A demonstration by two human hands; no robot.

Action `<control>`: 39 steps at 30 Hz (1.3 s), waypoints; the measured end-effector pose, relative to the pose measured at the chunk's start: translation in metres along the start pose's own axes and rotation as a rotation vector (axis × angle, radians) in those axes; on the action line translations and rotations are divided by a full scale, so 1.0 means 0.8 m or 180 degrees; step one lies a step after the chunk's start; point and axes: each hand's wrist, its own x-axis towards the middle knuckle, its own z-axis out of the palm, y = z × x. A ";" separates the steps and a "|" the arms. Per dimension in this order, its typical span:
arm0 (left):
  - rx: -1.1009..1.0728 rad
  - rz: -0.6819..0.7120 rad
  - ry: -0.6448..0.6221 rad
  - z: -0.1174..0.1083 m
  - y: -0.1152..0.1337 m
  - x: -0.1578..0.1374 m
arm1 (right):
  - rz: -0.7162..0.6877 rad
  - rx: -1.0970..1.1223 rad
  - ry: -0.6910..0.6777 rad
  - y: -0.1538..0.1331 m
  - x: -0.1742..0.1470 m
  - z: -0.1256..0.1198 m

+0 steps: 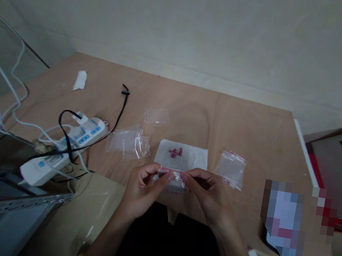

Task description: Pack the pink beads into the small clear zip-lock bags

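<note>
At the near edge of the wooden tabletop (255, 128), a small clear plastic bag (176, 186) is held between the person's two hands, in front of the dark clothing. The bag is see-through and colourless, with a thin red line along its far edge; its film is creased and catches pale glints between the thumbs, while the near part hangs smoother and looks greyish. Whether anything is inside cannot be told. The left hand (144, 184) pinches the bag's left end, thumb pressed toward curled fingers with only the film between them. The right hand (211, 192) grips the right end in the same way, the two thumb tips close together but apart.

Just beyond the hands, a white sheet (197, 157) lies on the wood, with a small cluster of dark red pieces (174, 152) on its left half; they look rounded, but are too small to make out well. To the right, near the right hand, rests a pile of red-edged bags (231, 168), clear and slightly cloudy. To the left, several clear bags (129, 142) overlap, wrinkled and shiny, between the sheet and a white power strip (90, 132).
</note>
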 end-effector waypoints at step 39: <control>-0.0140 0.0566 -0.0072 0.057 0.021 -0.066 | -0.0844 0.0365 0.0589 0.000 -0.106 -0.008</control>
